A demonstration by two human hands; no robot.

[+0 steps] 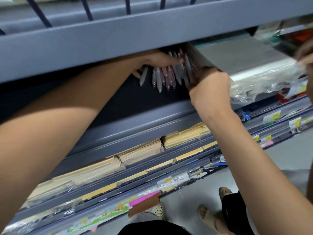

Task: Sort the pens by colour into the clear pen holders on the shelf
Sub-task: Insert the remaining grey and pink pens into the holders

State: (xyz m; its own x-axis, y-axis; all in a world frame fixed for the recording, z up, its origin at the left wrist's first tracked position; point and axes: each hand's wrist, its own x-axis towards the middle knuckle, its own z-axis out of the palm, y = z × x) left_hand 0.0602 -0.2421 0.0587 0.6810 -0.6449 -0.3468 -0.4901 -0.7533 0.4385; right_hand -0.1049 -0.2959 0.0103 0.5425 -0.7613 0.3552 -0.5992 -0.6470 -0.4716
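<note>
**Gripped: pens (pixel 159 78) in left hand (pixel 157 62), pen holder (pixel 199 56) in right hand (pixel 210 87)**

Left hand curls round a fanned bundle, tips pointing down, under the shelf (pixel 118 39) lip. Right hand clasps the tilted clear holder, just right of the bundle. I judge the pens must go rightward. I cannot see the holder's mouth.

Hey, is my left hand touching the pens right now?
Touching. The head view shows the left hand gripping the bunch of pens, a finger laid across their barrels.
</note>
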